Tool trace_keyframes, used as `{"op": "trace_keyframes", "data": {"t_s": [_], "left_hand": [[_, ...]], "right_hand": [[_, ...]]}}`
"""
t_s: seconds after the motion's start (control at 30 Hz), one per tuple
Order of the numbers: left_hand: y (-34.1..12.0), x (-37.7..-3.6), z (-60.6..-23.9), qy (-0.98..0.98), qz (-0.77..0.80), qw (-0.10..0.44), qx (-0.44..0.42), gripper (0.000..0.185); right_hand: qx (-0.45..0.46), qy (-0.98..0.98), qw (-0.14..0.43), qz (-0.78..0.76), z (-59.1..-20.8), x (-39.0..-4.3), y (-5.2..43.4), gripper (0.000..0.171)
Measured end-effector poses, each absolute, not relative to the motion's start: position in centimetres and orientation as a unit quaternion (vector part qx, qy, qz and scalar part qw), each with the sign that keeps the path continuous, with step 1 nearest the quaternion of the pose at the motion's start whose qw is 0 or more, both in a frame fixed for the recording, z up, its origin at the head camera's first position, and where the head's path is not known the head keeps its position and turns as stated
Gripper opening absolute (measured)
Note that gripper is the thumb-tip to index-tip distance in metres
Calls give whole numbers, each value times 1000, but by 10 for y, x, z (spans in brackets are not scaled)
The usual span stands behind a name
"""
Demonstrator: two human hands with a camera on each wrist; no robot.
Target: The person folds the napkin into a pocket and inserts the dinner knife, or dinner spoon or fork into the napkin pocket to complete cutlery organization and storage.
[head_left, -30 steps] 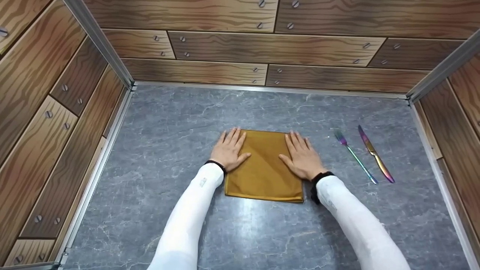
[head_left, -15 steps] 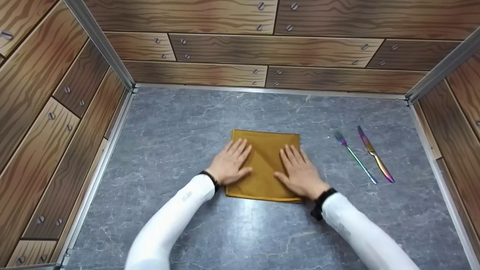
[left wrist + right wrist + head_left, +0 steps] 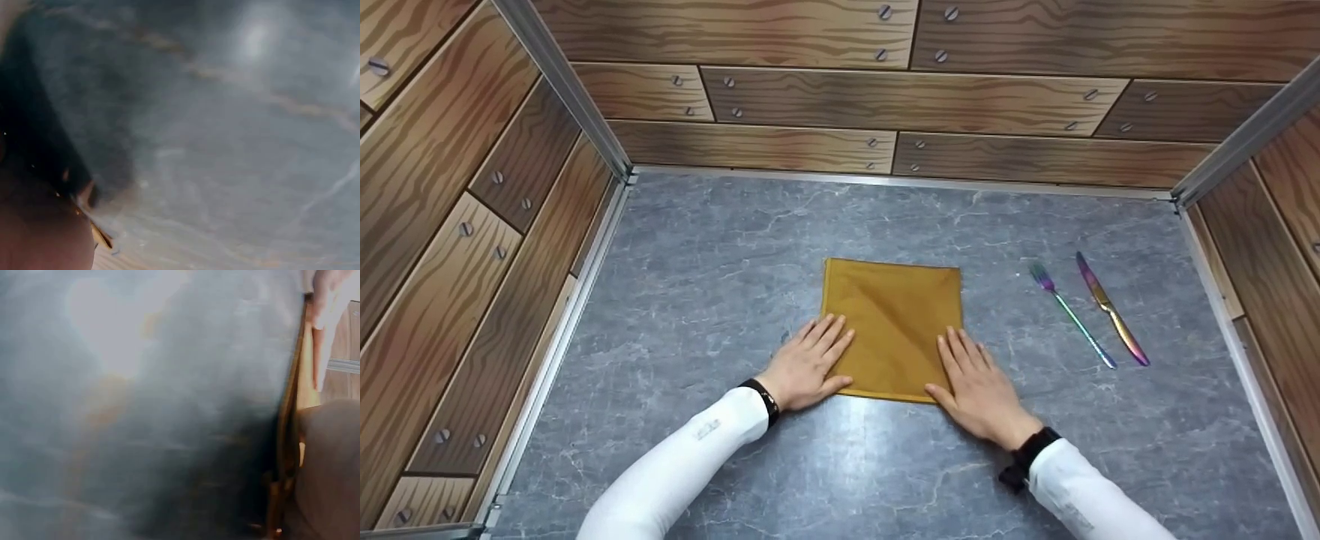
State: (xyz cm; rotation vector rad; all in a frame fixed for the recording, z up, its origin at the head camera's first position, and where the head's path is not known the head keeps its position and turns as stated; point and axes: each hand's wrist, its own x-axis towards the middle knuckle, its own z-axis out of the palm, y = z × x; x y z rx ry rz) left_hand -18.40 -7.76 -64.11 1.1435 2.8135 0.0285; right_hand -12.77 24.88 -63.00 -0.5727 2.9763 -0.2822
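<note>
Cloth (image 3: 892, 322), mustard-gold and plain, lies flat and folded near the middle of a grey marbled table (image 3: 720, 262). Outline is roughly rectangular. A thin dark line runs along the far edge; the near edge shows a paler, hem-like band. A faint diagonal ridge crosses the upper face, with slight ripples elsewhere. The right wrist view shows the edge as layered; the number of layers cannot be told.

Left hand (image 3: 802, 367) rests over the near left corner, right hand (image 3: 982, 390) over the near right corner. Both have fingers extended, slightly spread, thumbs pointing inward, and grip nothing. Fork (image 3: 1071, 314) and knife (image 3: 1102, 304), iridescent, lie side by side, apart, to the right of the cloth.
</note>
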Motion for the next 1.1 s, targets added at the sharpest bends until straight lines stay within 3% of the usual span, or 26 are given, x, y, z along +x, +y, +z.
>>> {"op": "trace_keyframes", "data": {"t_s": [0.47, 0.63, 0.8, 1.1], "left_hand": [[-79, -184, -641, 925, -1, 43, 378, 79], [-75, -187, -628, 926, -7, 66, 371, 77], [-71, -202, -614, 931, -10, 98, 352, 77], [-59, -245, -601, 942, 11, 84, 326, 76]], "right_hand": [[-188, 977, 50, -86, -643, -125, 253, 80], [-191, 976, 46, -89, -639, -124, 254, 78], [-201, 976, 38, -72, -626, -114, 252, 77], [-175, 978, 77, -84, -599, -87, 234, 77]]}}
